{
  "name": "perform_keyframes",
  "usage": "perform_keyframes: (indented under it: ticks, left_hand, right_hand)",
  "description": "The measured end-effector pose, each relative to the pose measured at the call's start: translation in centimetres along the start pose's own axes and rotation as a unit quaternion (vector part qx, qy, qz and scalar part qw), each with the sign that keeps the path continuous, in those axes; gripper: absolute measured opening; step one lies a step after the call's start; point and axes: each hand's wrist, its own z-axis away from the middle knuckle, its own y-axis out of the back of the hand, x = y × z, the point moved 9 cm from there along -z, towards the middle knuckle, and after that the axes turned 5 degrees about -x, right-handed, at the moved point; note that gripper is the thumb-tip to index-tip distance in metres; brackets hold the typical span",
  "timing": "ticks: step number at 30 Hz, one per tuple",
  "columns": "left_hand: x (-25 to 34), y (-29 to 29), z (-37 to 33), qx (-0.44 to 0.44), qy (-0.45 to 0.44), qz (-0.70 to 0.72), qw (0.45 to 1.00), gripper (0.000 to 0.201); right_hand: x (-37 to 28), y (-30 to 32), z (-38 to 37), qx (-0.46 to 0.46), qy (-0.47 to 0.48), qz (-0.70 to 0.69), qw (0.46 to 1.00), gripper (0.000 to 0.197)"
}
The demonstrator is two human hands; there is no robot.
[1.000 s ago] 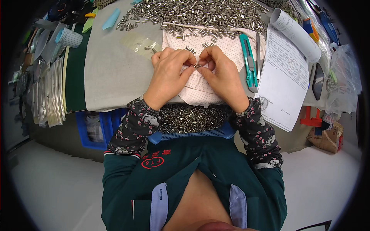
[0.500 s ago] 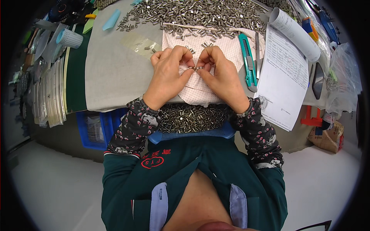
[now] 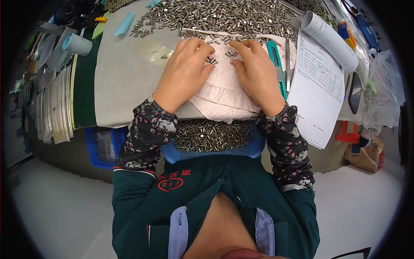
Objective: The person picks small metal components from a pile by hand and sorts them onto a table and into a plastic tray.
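Note:
Small shiny metal cylinders lie on a pale dotted cloth (image 3: 224, 90) in front of me. My left hand (image 3: 183, 71) reaches over the cloth's left side, thumb and forefinger apart around a few metal cylinders (image 3: 211, 60). My right hand (image 3: 260, 75) is opposite, its forefinger and thumb spread beside another little group of cylinders (image 3: 231, 55). I see no cylinder firmly gripped by either hand. A large heap of the same metal cylinders (image 3: 215, 17) covers the far part of the table. Below the table's near edge, a blue basket (image 3: 202, 153) holds many more.
Right of the cloth lie a green utility knife (image 3: 280, 77), a thin metal tool (image 3: 288, 64), printed sheets (image 3: 315, 95) and a rolled paper (image 3: 330, 41). A dark phone-like object (image 3: 355, 93) sits farther right. At left are a patterned cup (image 3: 77, 44) and a blue crate (image 3: 101, 162).
My hands, pinching together near the cloth's middle half a second ago, have moved apart and slightly farther away. Their fingers have spread around the small cylinders. More of the blue basket shows.

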Motion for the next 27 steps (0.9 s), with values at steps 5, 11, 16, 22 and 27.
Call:
perform_keyframes:
  ticks: [5, 11, 16, 22, 27]
  left_hand:
    - [-0.3, -1.8, 0.2, -0.032, -0.009, -0.015, 0.999, 0.022]
    - [0.9, -2.1, 1.4, -0.088, -0.006, 0.024, 0.996, 0.02]
    - [1.0, -1.7, 1.5, -0.04, -0.003, 0.028, 0.999, 0.022]
    - [0.9, -2.7, 1.5, -0.066, 0.007, -0.003, 0.998, 0.022]
    - [1.0, -2.6, 1.4, -0.041, 0.019, -0.008, 0.999, 0.023]
  right_hand:
    - [-0.4, -1.4, 0.2, -0.032, 0.037, -0.021, 0.999, 0.018]
    - [-0.6, -1.9, 1.5, -0.106, 0.048, -0.126, 0.985, 0.018]
    - [-0.2, -0.8, 1.9, -0.067, 0.036, -0.079, 0.994, 0.015]
    - [-0.5, -0.9, 2.2, -0.066, 0.035, -0.011, 0.997, 0.009]
    - [-0.5, -0.8, 2.3, -0.059, 0.02, -0.021, 0.998, 0.006]
